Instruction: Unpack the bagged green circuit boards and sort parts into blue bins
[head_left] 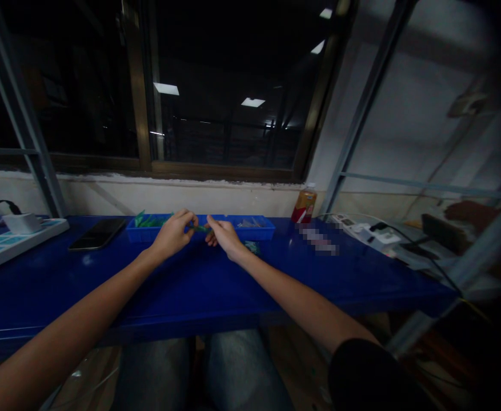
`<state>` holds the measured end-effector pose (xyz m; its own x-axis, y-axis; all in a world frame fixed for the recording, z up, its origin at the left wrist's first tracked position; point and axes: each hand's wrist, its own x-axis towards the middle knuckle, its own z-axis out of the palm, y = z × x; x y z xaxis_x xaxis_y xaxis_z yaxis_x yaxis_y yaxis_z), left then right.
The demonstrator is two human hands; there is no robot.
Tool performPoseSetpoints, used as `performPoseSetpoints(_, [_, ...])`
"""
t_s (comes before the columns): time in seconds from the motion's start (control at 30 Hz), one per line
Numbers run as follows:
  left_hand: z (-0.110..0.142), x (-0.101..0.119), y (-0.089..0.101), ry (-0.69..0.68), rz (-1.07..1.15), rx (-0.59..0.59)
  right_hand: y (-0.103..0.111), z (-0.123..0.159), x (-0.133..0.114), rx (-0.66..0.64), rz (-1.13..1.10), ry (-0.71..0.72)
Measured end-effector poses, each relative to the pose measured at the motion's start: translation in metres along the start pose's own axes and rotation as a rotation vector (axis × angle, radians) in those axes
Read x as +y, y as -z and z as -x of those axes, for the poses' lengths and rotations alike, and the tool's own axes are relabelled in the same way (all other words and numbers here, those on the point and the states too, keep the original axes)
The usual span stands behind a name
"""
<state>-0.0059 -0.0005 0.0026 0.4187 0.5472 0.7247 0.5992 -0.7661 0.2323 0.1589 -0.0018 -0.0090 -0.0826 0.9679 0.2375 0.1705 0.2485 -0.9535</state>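
My left hand is closed in a pinch on one end of a small green piece, thin and too small to name more exactly. Its other end reaches the curled fingers of my right hand, whose thumb points up. Both hands are just in front of a long blue tray. Green pieces fill the tray's left part, and small clear or silvery parts lie in its right part. Beside my right wrist, a dark green patterned piece lies on the blue table.
A phone lies left of the tray, near a white power strip. A bottle with an orange label stands at the back right. Chargers and cables lie further right, by a metal frame post.
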Motion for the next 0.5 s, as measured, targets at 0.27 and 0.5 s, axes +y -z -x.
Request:
performPoseSetpoints(0.27, [0.0001, 0.0003, -0.0012, -0.029, -0.050, -0.007, 0.0084, -0.0012, -0.0038, 0.012, -0.332, 0.057])
performPoseSetpoints(0.5, [-0.0015, -0.0055, -0.0015, 0.246, -0.009, -0.042, 0.0083, -0.0044, -0.0036, 0.138, -0.057, 0.233])
